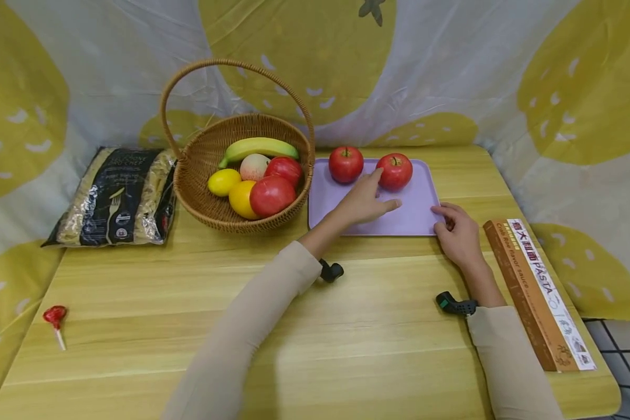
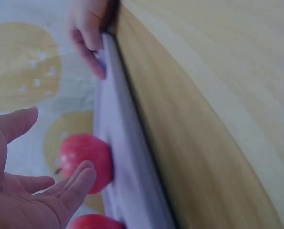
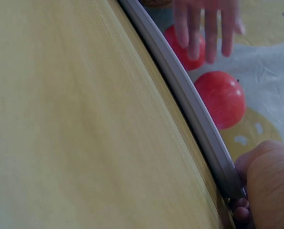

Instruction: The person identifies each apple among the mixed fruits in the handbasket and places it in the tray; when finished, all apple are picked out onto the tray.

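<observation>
A lilac tray (image 1: pixel 409 214) lies on the table with two red apples on it. My left hand (image 1: pixel 364 201) reaches over the tray with fingers extended and thumb apart. In the head view its fingertips overlap the edge of the right apple (image 1: pixel 396 176); contact cannot be made out. The left apple (image 1: pixel 346 164) sits beyond that hand. At the tray's right edge my right hand (image 1: pixel 459 234) pinches the rim between thumb and fingers. The right wrist view shows the thumb side of the right hand (image 3: pixel 268 174) at the tray's corner, with some fingers beneath it.
Left of the tray stands a tall-handled wicker basket (image 1: pixel 189 201) of fruit, including a banana (image 1: pixel 259 149). A pasta bag (image 1: pixel 118 198) lies farther left, a red lollipop (image 1: pixel 55 316) at the near left. A long pasta box (image 1: pixel 538 294) lies along the table's right side.
</observation>
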The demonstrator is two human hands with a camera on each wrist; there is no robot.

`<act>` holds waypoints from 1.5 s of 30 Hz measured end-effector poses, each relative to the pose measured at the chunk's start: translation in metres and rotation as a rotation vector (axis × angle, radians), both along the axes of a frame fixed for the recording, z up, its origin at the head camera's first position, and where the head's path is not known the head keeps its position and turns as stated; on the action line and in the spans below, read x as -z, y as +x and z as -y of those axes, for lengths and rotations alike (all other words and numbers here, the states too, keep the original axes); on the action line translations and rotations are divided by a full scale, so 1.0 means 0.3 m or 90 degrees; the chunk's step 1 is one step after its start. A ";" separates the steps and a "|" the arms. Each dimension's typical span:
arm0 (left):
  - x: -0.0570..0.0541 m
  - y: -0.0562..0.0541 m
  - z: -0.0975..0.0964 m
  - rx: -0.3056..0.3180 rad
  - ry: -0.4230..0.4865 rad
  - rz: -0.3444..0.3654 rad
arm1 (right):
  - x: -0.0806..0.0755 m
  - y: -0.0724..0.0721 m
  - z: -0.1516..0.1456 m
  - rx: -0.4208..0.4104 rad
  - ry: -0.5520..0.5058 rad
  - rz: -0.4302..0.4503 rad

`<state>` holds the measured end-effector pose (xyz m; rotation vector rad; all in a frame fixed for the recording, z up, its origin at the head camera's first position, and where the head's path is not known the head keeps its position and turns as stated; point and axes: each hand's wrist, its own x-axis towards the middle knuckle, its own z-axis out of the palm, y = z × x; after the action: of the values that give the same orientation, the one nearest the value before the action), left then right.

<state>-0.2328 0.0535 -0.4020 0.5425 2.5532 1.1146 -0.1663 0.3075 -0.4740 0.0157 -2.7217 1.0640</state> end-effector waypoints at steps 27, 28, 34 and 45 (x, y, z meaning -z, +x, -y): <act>-0.283 0.222 0.522 0.036 0.115 -0.157 | 0.002 0.003 -0.003 0.000 -0.003 0.009; -0.284 0.224 0.543 0.014 0.112 -0.177 | 0.002 0.003 -0.003 0.000 -0.002 0.009; -0.278 0.222 0.653 -0.105 0.100 -0.207 | 0.003 0.001 -0.005 0.000 0.001 0.007; -0.240 0.194 0.748 -0.169 -0.004 -0.180 | -0.001 -0.001 -0.003 0.000 0.001 0.014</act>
<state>-0.1747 -0.1709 -0.3299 0.3897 2.9421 1.1874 -0.1665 0.3084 -0.4736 0.0039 -2.7417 1.0687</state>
